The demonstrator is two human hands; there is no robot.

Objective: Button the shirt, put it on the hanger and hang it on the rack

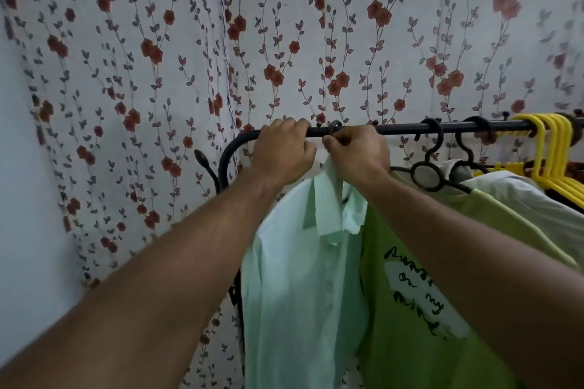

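A: Step in hand?

B: Last one, by my reading: hanging. The pale mint shirt (303, 262) hangs in the lower centre of the frame, collar up, draped from just below the rail. A black hanger hook (335, 127) curls over the black rack rail (442, 128) at centre, right between the two hands.

A: Hands?

B: Left hand (282, 151) wrapped over the rail just left of the hook, fingers curled round the bar. Right hand (357, 155) touching it on the right side, fingers pinched closed at the hook's neck, just above the shirt collar. The two are close together, knuckles nearly meeting.

A: Buttoned?

B: Can't tell. The placket is in shadow and folded; no buttons read clearly.

A: Neighbours?

B: A lime green T-shirt (410, 294) with black handwritten print hangs just right of the mint one, touching it. Further right, two more black hangers (426, 174) with garments, then a bunch of yellow hangers (550, 148) at the right edge. Floral curtain (158, 57) fills the background.

A: Next move?

B: Judgement only: confirm the hook sits fully over the rail, then release the right pinch first, with the left steadying the bar. The shoulders look bunched toward the collar, so a tug to square them on the hanger may be needed.
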